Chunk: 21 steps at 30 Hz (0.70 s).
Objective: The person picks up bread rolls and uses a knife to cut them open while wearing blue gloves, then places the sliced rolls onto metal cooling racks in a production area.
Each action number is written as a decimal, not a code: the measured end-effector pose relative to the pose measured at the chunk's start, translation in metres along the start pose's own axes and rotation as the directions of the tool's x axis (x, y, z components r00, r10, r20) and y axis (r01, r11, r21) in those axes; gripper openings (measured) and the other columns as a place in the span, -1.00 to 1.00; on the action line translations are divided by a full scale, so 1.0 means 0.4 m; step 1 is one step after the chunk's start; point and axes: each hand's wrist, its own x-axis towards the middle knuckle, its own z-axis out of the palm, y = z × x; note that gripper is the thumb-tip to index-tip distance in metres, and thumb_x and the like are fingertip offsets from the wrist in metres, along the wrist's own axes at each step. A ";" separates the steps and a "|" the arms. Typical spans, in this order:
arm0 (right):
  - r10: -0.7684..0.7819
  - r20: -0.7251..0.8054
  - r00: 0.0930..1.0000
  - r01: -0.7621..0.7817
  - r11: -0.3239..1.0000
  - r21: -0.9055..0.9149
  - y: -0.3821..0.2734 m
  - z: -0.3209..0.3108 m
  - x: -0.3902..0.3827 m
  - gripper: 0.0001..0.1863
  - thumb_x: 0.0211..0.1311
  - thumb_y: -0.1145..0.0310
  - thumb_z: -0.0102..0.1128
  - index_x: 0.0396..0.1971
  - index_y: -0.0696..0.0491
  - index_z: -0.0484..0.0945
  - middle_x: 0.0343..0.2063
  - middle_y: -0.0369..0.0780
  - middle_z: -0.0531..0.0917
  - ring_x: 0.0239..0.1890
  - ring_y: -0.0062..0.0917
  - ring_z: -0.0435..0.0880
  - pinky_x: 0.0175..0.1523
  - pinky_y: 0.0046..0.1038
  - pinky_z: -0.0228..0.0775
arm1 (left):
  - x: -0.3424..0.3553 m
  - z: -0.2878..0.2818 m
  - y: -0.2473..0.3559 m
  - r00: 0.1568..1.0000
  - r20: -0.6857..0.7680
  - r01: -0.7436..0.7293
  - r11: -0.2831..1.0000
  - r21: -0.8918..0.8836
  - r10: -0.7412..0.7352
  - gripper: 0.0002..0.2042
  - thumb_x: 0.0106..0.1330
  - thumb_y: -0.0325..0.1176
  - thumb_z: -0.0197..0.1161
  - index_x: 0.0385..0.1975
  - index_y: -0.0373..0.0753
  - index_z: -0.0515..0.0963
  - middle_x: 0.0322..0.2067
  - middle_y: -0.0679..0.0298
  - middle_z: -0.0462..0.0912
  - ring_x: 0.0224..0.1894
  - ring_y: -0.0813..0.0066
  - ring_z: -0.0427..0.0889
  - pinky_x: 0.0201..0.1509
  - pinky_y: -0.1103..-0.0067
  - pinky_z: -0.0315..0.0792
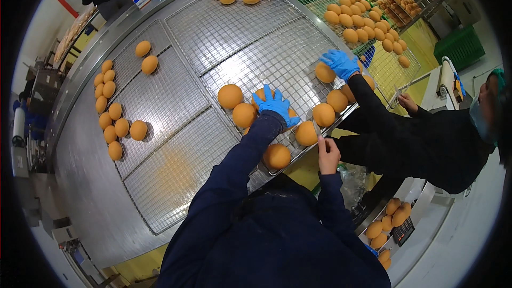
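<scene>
Round golden-brown buns lie on a wire rack (pixel 234 69) over a metal table. My left hand (pixel 274 108), in a blue glove, reaches across the rack with its fingers spread over a bun (pixel 260 95); the palm hides part of what lies under it. Beside it are another bun (pixel 230 96) and a bun (pixel 244 115) closer to me. My bare right hand (pixel 328 156) grips a small knife (pixel 317 128), its blade pointing away from me between a bun (pixel 306 134) and a bun (pixel 324 114) at the rack's right edge.
At right a co-worker's blue-gloved hand (pixel 341 65) touches buns on the same rack; their bare hand (pixel 409 104) holds a thin tool. More buns (pixel 362 21) fill a rack over a green crate. Another rack (pixel 160 112) carries buns at left. A calculator (pixel 402 232) lies lower right.
</scene>
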 end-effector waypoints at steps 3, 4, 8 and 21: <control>0.074 0.015 0.997 -0.070 0.982 -0.174 -0.001 0.032 0.033 -0.62 0.11 0.02 0.15 -0.28 0.03 0.55 -0.43 -0.21 0.60 -0.38 -0.47 0.56 -0.21 -0.46 0.31 | 0.000 -0.006 -0.028 0.994 0.086 -0.076 0.996 0.040 0.073 -0.30 -0.04 0.31 0.06 0.10 0.04 0.39 0.27 0.12 0.09 0.34 -0.10 -0.21 0.17 -0.26 -0.38; 0.131 0.082 0.988 -0.114 0.976 -0.184 -0.001 0.038 0.041 -0.57 0.10 -0.04 0.13 -0.18 -0.02 0.52 -0.38 -0.24 0.57 -0.30 -0.48 0.52 -0.16 -0.43 0.26 | 0.001 -0.008 -0.038 0.987 0.125 -0.112 0.992 0.056 0.105 -0.31 -0.03 0.28 0.08 0.12 0.05 0.38 0.28 0.12 0.07 0.35 -0.09 -0.22 0.18 -0.26 -0.39; 0.133 0.078 0.988 -0.111 0.965 -0.240 0.002 0.046 0.045 -0.59 0.10 -0.05 0.12 -0.20 -0.06 0.54 -0.47 -0.30 0.49 -0.35 -0.49 0.48 -0.22 -0.44 0.21 | -0.020 -0.002 -0.062 0.983 0.072 -0.172 0.985 0.025 0.170 -0.35 -0.02 0.26 0.08 0.10 0.08 0.40 0.28 0.14 0.08 0.36 -0.01 -0.21 0.22 -0.21 -0.39; 0.118 0.079 0.990 -0.100 0.974 -0.202 0.018 0.028 0.039 -0.61 0.10 -0.06 0.10 -0.22 -0.08 0.55 -0.47 -0.32 0.47 -0.37 -0.49 0.44 -0.18 -0.38 0.14 | -0.171 -0.025 -0.053 0.982 -0.050 -0.182 0.983 -0.039 0.180 0.00 -0.22 0.47 0.09 0.27 0.01 0.12 0.30 0.04 -0.03 0.33 -0.18 -0.21 0.24 -0.15 -0.39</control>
